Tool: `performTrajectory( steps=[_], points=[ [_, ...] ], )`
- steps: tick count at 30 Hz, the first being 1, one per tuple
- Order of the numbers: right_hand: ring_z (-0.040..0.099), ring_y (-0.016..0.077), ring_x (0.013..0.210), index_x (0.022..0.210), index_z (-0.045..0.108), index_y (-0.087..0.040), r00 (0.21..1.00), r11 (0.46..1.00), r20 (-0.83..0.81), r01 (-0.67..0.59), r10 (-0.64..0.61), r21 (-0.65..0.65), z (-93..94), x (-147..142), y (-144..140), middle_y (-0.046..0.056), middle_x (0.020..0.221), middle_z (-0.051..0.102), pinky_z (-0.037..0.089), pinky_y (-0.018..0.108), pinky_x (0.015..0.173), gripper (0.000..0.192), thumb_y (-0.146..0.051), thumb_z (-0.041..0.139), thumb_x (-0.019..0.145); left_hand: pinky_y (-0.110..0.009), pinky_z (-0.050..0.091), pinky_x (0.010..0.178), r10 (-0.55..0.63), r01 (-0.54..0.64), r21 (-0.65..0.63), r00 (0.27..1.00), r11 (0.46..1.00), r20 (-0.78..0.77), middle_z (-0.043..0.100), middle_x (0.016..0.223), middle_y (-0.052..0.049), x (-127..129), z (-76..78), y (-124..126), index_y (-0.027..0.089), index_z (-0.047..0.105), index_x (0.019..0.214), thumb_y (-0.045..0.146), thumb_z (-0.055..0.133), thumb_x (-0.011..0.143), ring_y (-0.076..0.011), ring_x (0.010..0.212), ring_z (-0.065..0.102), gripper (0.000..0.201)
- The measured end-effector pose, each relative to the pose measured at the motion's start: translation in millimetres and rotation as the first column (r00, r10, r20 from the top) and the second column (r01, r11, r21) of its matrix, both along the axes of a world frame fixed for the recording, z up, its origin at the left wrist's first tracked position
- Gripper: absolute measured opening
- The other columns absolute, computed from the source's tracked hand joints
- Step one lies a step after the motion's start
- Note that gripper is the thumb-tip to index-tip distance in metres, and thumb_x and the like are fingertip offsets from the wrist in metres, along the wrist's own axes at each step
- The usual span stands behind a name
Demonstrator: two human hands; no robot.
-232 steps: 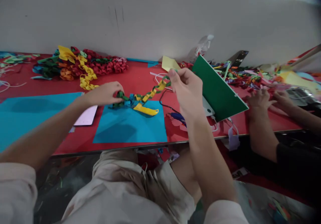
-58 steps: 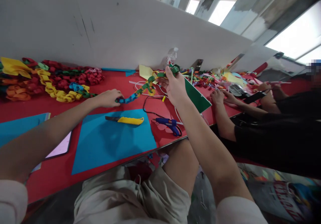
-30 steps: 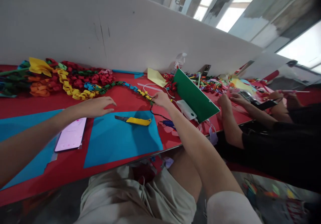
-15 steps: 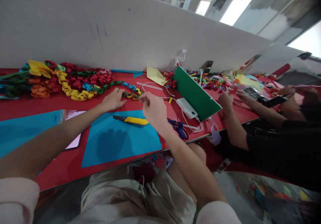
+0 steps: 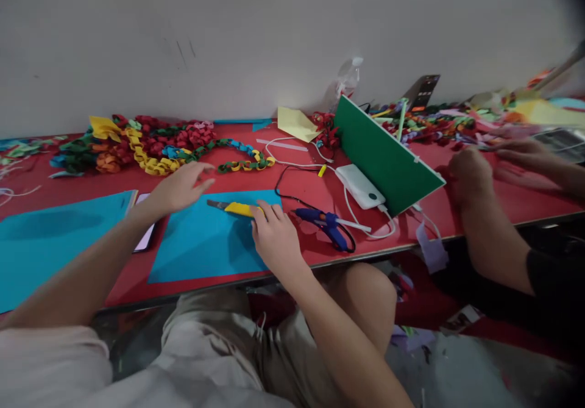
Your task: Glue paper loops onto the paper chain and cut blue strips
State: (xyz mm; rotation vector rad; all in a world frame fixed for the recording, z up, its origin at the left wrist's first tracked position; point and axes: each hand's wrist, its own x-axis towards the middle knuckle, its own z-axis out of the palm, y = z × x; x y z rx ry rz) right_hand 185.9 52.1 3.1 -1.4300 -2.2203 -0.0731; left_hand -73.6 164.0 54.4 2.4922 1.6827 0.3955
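My left hand (image 5: 180,186) hovers open, fingers spread, over the far left corner of a blue paper sheet (image 5: 201,249) on the red table (image 5: 297,186). On that sheet rests my right hand (image 5: 272,237), its fingertips touching the near end of a yellow utility knife (image 5: 233,207); the fingers are not closed around it. A paper chain (image 5: 244,163) of green, yellow and blue links lies on the table beyond both hands, let go, and runs left into a pile of coloured chains (image 5: 150,143).
Right of my right hand lie a blue glue gun (image 5: 326,222), a white power bank (image 5: 363,189) with cables, and a tilted green board (image 5: 386,155). A phone (image 5: 145,237) and a second blue sheet (image 5: 50,237) lie at left. A co-worker's hands (image 5: 470,173) work at right.
Both hands let go of the paper chain, which now lies on the table. My right hand came down onto the blue sheet at the knife; my left hand drew back from the chain.
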Motion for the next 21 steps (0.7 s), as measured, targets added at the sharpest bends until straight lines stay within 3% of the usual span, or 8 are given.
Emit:
performTrajectory(
  steps=[3,6,8,11,13,16,19,21],
  points=[
    [0.058,0.0309,0.122,0.141,0.059,-0.015,0.998,0.997,0.064,0.002,0.003,-0.079,3.0,-4.3,10.9,0.014,0.146,0.064,0.052,0.043,0.094,0.038,-0.022,0.042,0.108,-0.046,0.045,0.115,-0.108,0.109,0.045,0.994,0.993,-0.018,0.064,0.138,-0.015,9.9,-6.7,-84.9,0.016,0.061,0.135,0.053,0.045,0.106,-0.0294,0.131,0.058,0.05],
    [0.057,0.0304,0.121,0.135,0.062,-0.012,0.997,0.988,0.083,0.009,0.004,-0.156,6.7,-9.9,21.7,0.016,0.129,0.07,0.051,0.042,0.094,0.034,-0.018,0.044,0.107,-0.051,0.046,0.116,-0.281,0.285,-0.003,0.944,0.959,-0.17,0.048,0.161,-0.013,14.6,-33.3,-155.4,0.025,0.05,0.155,0.066,0.056,0.098,-0.0355,0.144,0.05,0.07],
    [0.056,0.0309,0.122,0.133,0.063,-0.01,0.996,0.985,0.091,0.009,0.007,-0.17,5.9,-12.0,26.9,0.017,0.126,0.07,0.049,0.042,0.095,0.033,-0.016,0.044,0.106,-0.05,0.044,0.118,-0.277,0.296,0.055,0.934,0.954,-0.226,0.043,0.166,-0.011,14.0,-53.0,-183.0,0.026,0.043,0.16,0.059,0.054,0.101,-0.0344,0.151,0.043,0.068],
    [0.053,0.0328,0.124,0.135,0.062,-0.013,0.993,0.99,0.105,-0.028,0.043,-0.139,0.1,-14.7,31.9,0.017,0.129,0.067,0.047,0.044,0.097,0.033,-0.023,0.053,0.105,-0.05,0.038,0.123,-0.231,0.286,0.151,0.924,0.946,-0.304,0.04,0.169,-0.008,15.8,-72.5,-199.3,0.025,0.039,0.162,0.043,0.048,0.107,-0.0314,0.155,0.039,0.058],
    [0.053,0.0339,0.124,0.131,0.063,-0.014,0.992,0.994,0.121,-0.032,0.045,-0.109,-4.5,-17.7,34.4,0.017,0.127,0.066,0.045,0.046,0.097,0.032,-0.029,0.058,0.104,-0.051,0.036,0.124,-0.193,0.264,0.181,0.922,0.947,-0.335,0.038,0.17,-0.006,19.6,-77.7,-201.3,0.027,0.042,0.161,0.036,0.047,0.108,-0.0314,0.155,0.04,0.054],
    [0.056,0.0335,0.12,0.126,0.063,-0.012,0.992,0.996,0.13,0.016,-0.004,-0.093,-10.0,-23.5,35.7,0.017,0.123,0.067,0.044,0.045,0.095,0.031,-0.032,0.049,0.107,-0.051,0.038,0.124,-0.165,0.244,0.203,0.926,0.948,-0.341,0.035,0.171,-0.006,19.4,-79.4,-201.3,0.027,0.041,0.162,0.03,0.047,0.108,-0.0311,0.156,0.038,0.054],
    [0.059,0.0316,0.115,0.129,0.06,-0.011,0.994,0.992,0.102,0.047,-0.035,-0.113,-13.5,-26.7,33.5,0.018,0.123,0.066,0.045,0.043,0.092,0.034,-0.034,0.043,0.109,-0.05,0.041,0.123,-0.156,0.239,0.264,0.941,0.934,-0.301,0.038,0.169,-0.011,0.4,-78.1,-202.7,0.02,0.036,0.163,0.032,0.047,0.108,-0.0311,0.155,0.04,0.058],
    [0.06,0.0314,0.115,0.13,0.058,-0.011,0.996,0.989,0.075,0.052,-0.042,-0.137,-15.0,-26.0,31.9,0.019,0.125,0.065,0.046,0.042,0.093,0.034,-0.033,0.045,0.108,-0.047,0.044,0.121,-0.219,0.287,0.254,0.939,0.924,-0.266,0.046,0.165,-0.009,-21.5,-74.8,-205.4,0.021,0.039,0.162,0.031,0.047,0.108,-0.0288,0.152,0.045,0.056]
  ],
)
